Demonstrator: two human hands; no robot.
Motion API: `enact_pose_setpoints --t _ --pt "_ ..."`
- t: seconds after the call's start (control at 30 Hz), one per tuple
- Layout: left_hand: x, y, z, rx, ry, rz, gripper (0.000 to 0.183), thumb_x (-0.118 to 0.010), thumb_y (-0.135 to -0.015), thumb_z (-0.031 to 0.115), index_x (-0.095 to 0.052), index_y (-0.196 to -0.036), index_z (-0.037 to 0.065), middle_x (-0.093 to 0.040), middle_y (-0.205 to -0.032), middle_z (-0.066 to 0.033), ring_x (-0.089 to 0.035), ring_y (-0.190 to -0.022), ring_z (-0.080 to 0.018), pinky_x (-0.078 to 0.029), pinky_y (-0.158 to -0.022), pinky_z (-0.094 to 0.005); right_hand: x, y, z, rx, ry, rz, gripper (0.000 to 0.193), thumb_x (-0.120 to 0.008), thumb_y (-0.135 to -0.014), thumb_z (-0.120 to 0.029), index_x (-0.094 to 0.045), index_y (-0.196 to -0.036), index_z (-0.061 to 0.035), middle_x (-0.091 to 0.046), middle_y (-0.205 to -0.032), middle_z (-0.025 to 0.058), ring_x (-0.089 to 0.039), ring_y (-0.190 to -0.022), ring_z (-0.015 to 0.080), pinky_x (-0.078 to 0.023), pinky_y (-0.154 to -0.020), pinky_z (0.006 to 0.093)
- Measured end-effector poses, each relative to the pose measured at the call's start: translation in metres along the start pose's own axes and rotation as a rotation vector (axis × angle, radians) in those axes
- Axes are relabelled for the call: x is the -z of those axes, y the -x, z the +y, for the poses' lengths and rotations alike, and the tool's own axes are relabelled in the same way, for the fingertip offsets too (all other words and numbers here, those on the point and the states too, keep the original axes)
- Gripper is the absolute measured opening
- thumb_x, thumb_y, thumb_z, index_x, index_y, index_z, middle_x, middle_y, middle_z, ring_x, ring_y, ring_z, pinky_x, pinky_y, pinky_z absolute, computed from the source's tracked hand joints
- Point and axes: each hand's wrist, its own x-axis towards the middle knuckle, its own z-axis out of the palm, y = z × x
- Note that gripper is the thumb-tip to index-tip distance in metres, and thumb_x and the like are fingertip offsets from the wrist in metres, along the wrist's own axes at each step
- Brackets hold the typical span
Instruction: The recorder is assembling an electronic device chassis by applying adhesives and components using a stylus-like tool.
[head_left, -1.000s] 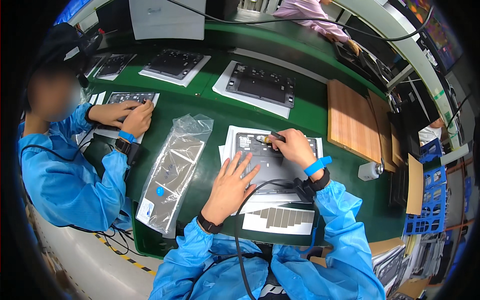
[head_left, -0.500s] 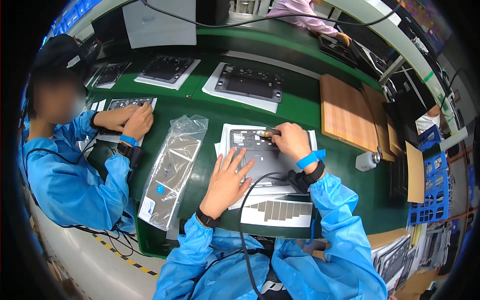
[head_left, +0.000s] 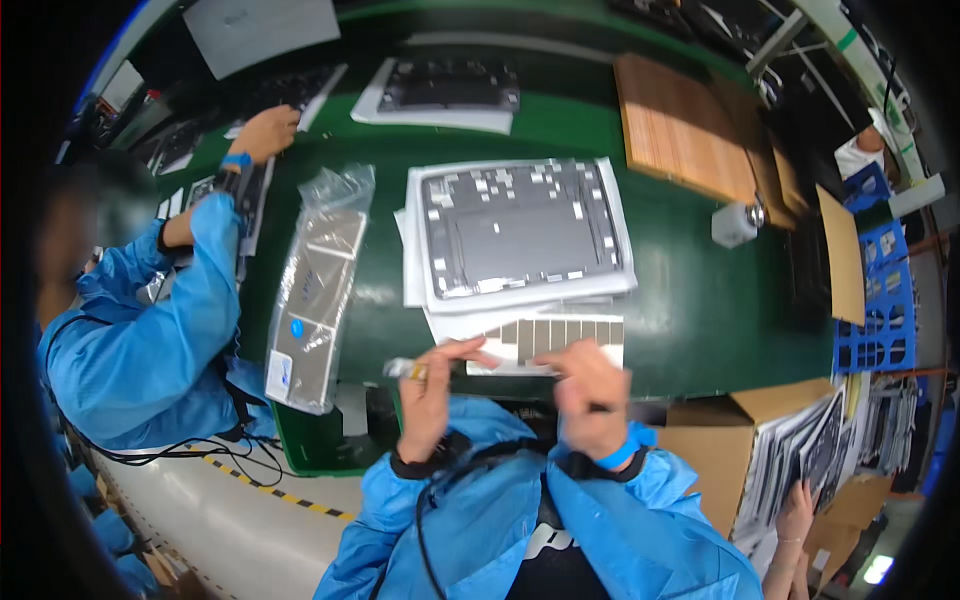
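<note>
My left hand (head_left: 428, 402) is at the table's front edge, its fingers curled round a small clear-and-yellow stick-like thing (head_left: 404, 369). Just right of it, my right hand (head_left: 592, 400) reaches over a white sheet of grey-brown rectangular stickers (head_left: 572, 332). Its fingers are bent together at the sheet's lower edge and blurred. A dark bit shows among them, too unclear to name. Beyond both hands lies a flat dark-grey device panel (head_left: 520, 232) with small white and silver pieces along its border, resting on white sheets (head_left: 415, 262).
Left of the panel lies a clear plastic bag (head_left: 318, 290) of grey-brown strips. A wooden board (head_left: 680, 125) and a small white bottle (head_left: 735, 225) stand at the right. A co-worker (head_left: 150, 310) in blue works at the left. Below right is a carton (head_left: 700, 450) of panels.
Both hands have drawn back from the panel to the sticker sheet and the front edge. The clear-and-yellow thing now shows in my left hand. The view has shifted, and the co-worker's hand reaches farther.
</note>
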Motion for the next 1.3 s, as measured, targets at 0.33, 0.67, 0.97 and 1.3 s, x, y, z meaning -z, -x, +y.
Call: enact_pose_setpoints --t 0.33,0.67,0.97,1.3 --pt "0.009 -0.008 -0.017 -0.504 -1.167 -0.609 0.056 -0.072 -0.079 0.029 -0.061 -0.134 0.028 -0.056 -0.12 -0.0075 -0.053 -0.11 -0.0274 -0.043 -0.098 -0.0429 -0.004 0.045 0.046 -0.784 -0.578 0.109 0.012 -0.068 -0.093 -0.009 -0.064 -0.099 0.0008 -0.063 -0.073 0.0036 -0.062 -0.063 0.0099 -0.048 -0.053 0.0213" --pt "0.001 -0.001 -0.034 -0.557 -1.225 -0.654 0.053 -0.068 -0.085 0.037 -0.058 -0.136 0.028 -0.05 -0.144 -0.0042 -0.046 -0.133 -0.0242 -0.033 -0.115 -0.0492 -0.019 0.052 0.058 -0.683 -0.477 0.318 0.016 -0.071 -0.089 -0.001 -0.065 -0.098 0.0106 -0.07 -0.085 0.0107 -0.071 -0.078 0.0174 -0.058 -0.071 0.0248" --pt "0.0 -0.007 -0.032 -0.507 -1.19 -0.687 0.054 -0.067 -0.086 0.038 -0.055 -0.138 0.031 -0.045 -0.15 -0.0032 -0.04 -0.14 -0.0259 -0.03 -0.117 -0.0494 -0.021 0.051 0.057 -0.746 -0.432 0.354 0.015 -0.07 -0.091 -0.003 -0.066 -0.097 0.0099 -0.071 -0.082 0.0114 -0.073 -0.077 0.0186 -0.058 -0.069 0.0252" --pt "-0.001 -0.007 -0.032 -0.47 -1.145 -0.666 0.056 -0.073 -0.08 0.029 -0.059 -0.134 0.031 -0.044 -0.151 -0.0029 -0.04 -0.139 -0.0269 -0.03 -0.117 -0.0497 -0.019 0.05 0.057 -0.753 -0.404 0.335 0.018 -0.07 -0.092 -0.007 -0.066 -0.096 0.0096 -0.071 -0.08 0.0112 -0.072 -0.075 0.0175 -0.057 -0.066 0.0239"
